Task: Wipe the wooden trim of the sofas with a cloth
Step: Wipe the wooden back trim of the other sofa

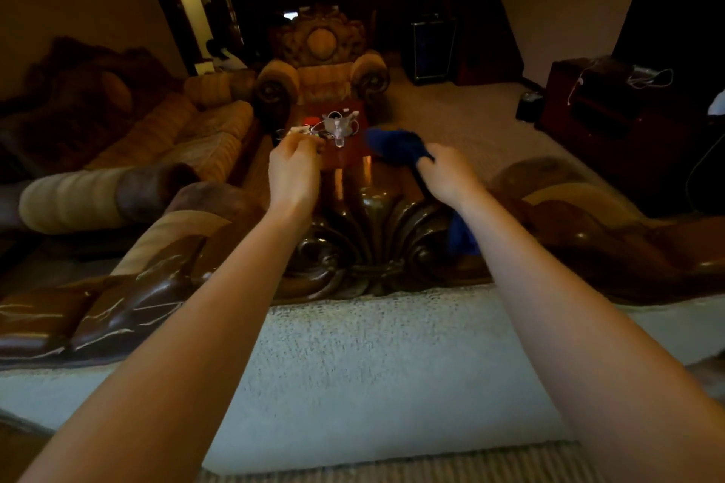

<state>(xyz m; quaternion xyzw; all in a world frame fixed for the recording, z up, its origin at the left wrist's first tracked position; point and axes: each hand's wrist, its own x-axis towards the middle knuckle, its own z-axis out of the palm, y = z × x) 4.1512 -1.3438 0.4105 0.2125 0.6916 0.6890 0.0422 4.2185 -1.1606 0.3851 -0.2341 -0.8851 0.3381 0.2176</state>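
Head view, dim room. The person stands behind a sofa back, both bare arms stretched forward over it. Right hand (447, 174) has its fingers curled round a blue cloth (394, 147); one bunch of the cloth sticks forward past the knuckles, and a tail of it hangs below the wrist, down in front of the wood. Left hand (294, 172) is loosely curled with thumb and fingertips drawn together; whether it pinches anything I cannot tell, since the small clutter on the coffee table (345, 153) lies right behind it. The carved wooden trim (368, 239), a dark glossy shell-and-scroll crest, sits directly beneath and between the two wrists, atop the pale sofa back (353, 365). Its long axis runs left to right across the view, continuing as polished rail toward both sides. Judgement: the cloth hand is the nearer one to the crest's right scroll, hovering just above it and not clearly touching the wood; a drop downward and a sideways sweep along the rail seems the natural next stroke. Farther off stands an ornate armchair (321, 63), also wood-trimmed, and a long sofa (188, 133) at left.
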